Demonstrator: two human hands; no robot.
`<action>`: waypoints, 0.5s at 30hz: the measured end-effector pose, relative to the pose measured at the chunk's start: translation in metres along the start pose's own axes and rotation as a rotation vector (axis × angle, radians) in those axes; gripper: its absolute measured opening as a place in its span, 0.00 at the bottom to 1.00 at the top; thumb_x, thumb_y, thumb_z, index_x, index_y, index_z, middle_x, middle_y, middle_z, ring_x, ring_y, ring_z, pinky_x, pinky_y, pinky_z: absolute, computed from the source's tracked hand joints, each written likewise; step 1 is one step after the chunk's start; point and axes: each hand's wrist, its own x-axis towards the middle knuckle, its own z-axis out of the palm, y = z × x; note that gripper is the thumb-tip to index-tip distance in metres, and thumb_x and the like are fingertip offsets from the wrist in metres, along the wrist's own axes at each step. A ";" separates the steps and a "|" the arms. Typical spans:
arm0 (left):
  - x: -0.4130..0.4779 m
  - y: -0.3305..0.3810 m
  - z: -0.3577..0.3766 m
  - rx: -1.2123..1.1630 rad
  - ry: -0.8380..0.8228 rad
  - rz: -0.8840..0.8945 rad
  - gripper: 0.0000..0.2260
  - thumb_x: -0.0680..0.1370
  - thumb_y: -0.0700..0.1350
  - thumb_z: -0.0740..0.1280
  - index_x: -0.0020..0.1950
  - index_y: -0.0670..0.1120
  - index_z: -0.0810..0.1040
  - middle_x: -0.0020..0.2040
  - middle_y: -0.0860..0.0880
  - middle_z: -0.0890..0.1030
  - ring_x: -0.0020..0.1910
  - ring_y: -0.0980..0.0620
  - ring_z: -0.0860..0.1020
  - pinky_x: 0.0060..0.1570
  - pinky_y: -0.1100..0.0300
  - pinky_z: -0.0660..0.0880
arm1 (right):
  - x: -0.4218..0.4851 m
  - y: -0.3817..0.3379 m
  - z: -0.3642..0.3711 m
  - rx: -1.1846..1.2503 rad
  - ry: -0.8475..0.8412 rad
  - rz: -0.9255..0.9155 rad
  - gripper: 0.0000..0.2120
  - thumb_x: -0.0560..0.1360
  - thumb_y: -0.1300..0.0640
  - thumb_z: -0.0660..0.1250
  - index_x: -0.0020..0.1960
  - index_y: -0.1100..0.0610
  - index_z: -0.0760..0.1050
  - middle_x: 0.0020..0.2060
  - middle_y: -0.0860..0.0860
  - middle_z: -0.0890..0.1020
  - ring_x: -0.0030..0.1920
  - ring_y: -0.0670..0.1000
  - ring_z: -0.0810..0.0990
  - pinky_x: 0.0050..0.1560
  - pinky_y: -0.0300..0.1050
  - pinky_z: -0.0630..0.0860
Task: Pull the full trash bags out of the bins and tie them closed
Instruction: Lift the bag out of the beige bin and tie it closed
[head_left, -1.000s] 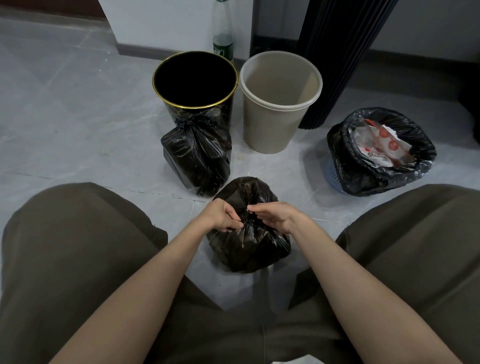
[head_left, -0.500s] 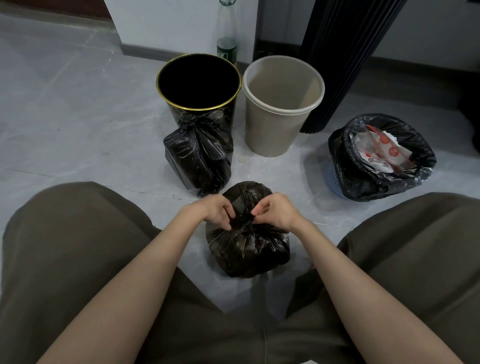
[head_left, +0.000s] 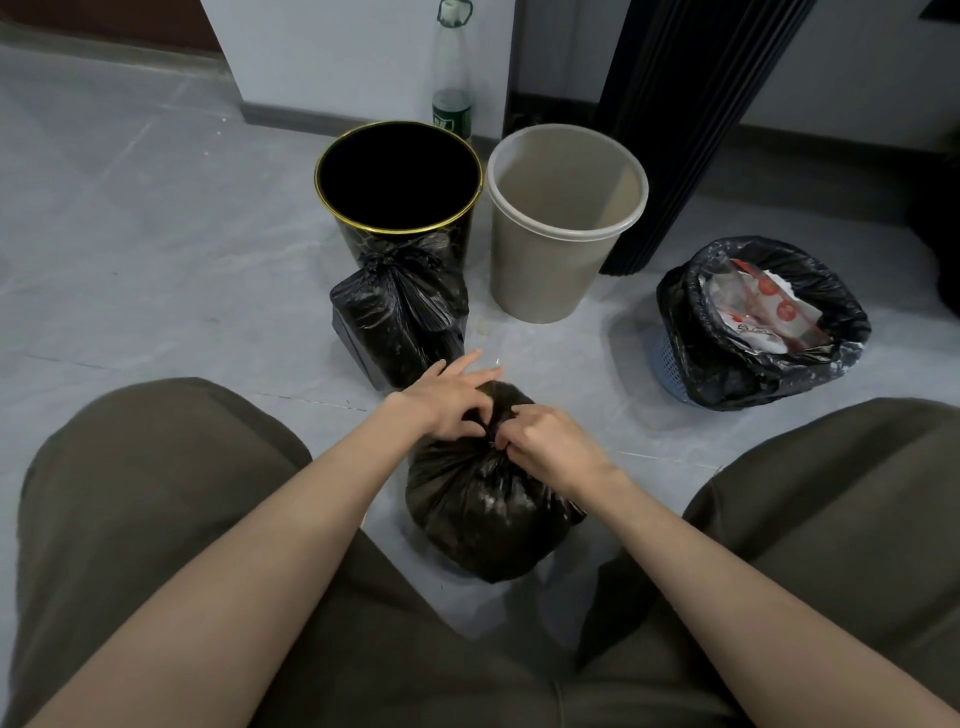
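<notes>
A full black trash bag (head_left: 483, 509) sits on the floor between my knees. Both hands work at its gathered neck. My left hand (head_left: 447, 402) pinches the plastic with thumb and inner fingers while its other fingers stretch forward. My right hand (head_left: 545, 441) grips the neck from the right, fingers curled. A second black bag (head_left: 400, 322), tied closed, leans against the black gold-rimmed bin (head_left: 397, 182), which looks empty. The beige bin (head_left: 566, 223) is empty. At the right a small blue basket (head_left: 672, 364) holds an open black bag (head_left: 727, 358) with red-and-white wrappers.
A glass bottle (head_left: 453, 73) stands by the wall behind the bins. A dark pleated column (head_left: 675, 130) rises behind the beige bin. My knees in olive trousers (head_left: 156, 493) flank the bag. Grey tiled floor (head_left: 156, 234) spreads to the left.
My left hand has crossed over the bag's neck and stretched some fingers forward. My right hand has dropped slightly, still gripping the neck. The view has tilted a little.
</notes>
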 end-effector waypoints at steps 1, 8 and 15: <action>0.000 -0.002 0.001 -0.017 -0.018 -0.011 0.08 0.79 0.51 0.62 0.56 0.53 0.77 0.78 0.57 0.49 0.77 0.49 0.39 0.74 0.44 0.43 | -0.003 0.003 0.004 0.001 0.110 -0.034 0.05 0.67 0.66 0.69 0.40 0.59 0.80 0.34 0.55 0.82 0.40 0.57 0.83 0.49 0.51 0.81; -0.006 -0.006 0.017 -0.392 0.043 -0.030 0.11 0.79 0.47 0.63 0.56 0.44 0.80 0.73 0.44 0.66 0.75 0.51 0.58 0.74 0.58 0.50 | -0.004 0.010 0.019 0.084 0.500 0.094 0.05 0.70 0.64 0.66 0.43 0.60 0.80 0.38 0.51 0.84 0.38 0.52 0.82 0.37 0.45 0.80; -0.011 0.005 0.026 -0.573 0.086 -0.199 0.09 0.77 0.51 0.65 0.53 0.49 0.81 0.63 0.48 0.65 0.66 0.48 0.60 0.69 0.57 0.54 | 0.004 0.008 0.022 0.329 0.614 0.195 0.09 0.74 0.63 0.62 0.46 0.62 0.81 0.44 0.52 0.85 0.47 0.46 0.82 0.54 0.29 0.73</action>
